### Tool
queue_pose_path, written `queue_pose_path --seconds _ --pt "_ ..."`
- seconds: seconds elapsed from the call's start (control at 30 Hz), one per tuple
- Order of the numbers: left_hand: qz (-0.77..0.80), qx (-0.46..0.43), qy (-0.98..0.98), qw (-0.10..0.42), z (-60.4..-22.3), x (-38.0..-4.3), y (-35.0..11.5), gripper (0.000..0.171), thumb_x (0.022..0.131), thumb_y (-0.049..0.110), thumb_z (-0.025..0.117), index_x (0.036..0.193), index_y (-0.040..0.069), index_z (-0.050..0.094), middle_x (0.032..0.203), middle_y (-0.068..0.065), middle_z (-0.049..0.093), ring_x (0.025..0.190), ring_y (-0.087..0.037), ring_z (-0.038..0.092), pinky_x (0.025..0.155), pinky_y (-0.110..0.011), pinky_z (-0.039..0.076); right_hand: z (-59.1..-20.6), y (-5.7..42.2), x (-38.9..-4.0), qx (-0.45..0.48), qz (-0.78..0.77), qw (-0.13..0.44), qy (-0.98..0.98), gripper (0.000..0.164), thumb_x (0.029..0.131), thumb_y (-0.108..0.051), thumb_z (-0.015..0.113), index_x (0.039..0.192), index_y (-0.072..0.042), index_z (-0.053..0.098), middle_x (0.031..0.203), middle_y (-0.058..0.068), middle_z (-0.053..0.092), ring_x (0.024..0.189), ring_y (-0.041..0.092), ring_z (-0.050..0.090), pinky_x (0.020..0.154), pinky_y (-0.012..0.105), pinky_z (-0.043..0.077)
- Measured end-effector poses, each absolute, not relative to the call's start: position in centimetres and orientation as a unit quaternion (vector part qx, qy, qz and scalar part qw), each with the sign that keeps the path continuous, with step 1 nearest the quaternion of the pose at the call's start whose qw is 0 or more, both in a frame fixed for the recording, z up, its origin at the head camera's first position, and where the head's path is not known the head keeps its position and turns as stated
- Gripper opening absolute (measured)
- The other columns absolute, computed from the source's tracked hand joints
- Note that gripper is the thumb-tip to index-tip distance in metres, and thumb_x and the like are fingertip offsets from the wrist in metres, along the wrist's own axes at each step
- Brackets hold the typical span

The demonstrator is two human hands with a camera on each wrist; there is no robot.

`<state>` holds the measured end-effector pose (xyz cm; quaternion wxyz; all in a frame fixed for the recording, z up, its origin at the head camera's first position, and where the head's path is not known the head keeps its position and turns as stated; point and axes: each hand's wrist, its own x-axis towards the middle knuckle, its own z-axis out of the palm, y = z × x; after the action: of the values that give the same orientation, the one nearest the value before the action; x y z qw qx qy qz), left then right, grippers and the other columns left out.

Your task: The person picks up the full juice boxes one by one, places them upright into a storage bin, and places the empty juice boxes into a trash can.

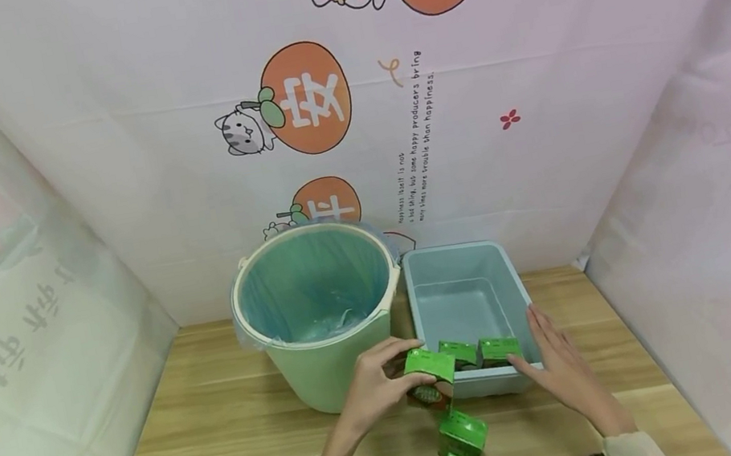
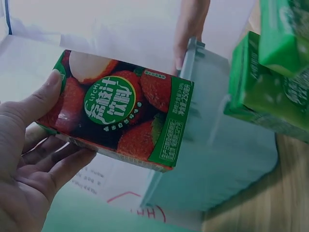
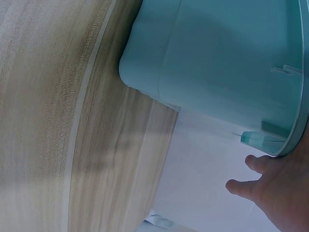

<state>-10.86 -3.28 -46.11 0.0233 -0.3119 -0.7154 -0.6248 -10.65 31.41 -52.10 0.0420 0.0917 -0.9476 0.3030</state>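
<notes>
My left hand [image 1: 373, 394] pinches a litchi juice carton [image 2: 116, 108] between thumb and fingers, above the near left corner of a blue plastic bin [image 1: 455, 261]. The carton has a green top and red fruit printed on its front. Two more green-topped cartons [image 1: 500, 349] stand inside the bin along its near wall. At the near right corner, my right hand [image 1: 567, 372] rests on the bin rim, with straight fingers along the right side and the thumb over the near edge. Fingertips [image 3: 241, 188] of that hand stick out past the rim in the right wrist view.
Several cartons [image 1: 463, 433] stand on the wooden table [image 1: 227, 440] in front of the bin. A green bucket [image 1: 332, 368] with a clear liner stands left of the bin. Printed cloth walls [image 1: 179, 171] enclose the back and both sides.
</notes>
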Motion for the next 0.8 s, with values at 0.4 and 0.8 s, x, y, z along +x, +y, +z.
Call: queue_pose_path --seconds 0.4,0.8 --pt "-0.577 -0.322 -0.748 0.065 -43.7 -11.6 -0.7 0.033 0.087 0.014 0.089 0.117 0.008 0.077 0.110 -0.005 0.074 0.096 -0.015 0.073 0.084 -0.030 0.062 -52.2 31.5 -10.8 0.093 0.289 0.045 -0.952 0.100 0.104 -0.048 0.064 0.167 0.006 0.007 0.174 0.028 0.005 0.157 0.052 0.008 0.124 0.070 0.009" --pt "-0.558 -0.303 -0.768 0.082 -42.2 -13.0 1.8 0.032 0.087 0.014 0.090 0.115 0.007 0.078 0.112 -0.005 0.075 0.100 -0.014 0.072 0.086 -0.032 0.062 -52.4 31.5 -10.9 0.096 0.285 0.051 -0.952 0.100 0.104 -0.046 0.065 0.166 0.008 0.008 0.173 0.029 0.007 0.157 0.053 0.009 0.122 0.072 0.011"
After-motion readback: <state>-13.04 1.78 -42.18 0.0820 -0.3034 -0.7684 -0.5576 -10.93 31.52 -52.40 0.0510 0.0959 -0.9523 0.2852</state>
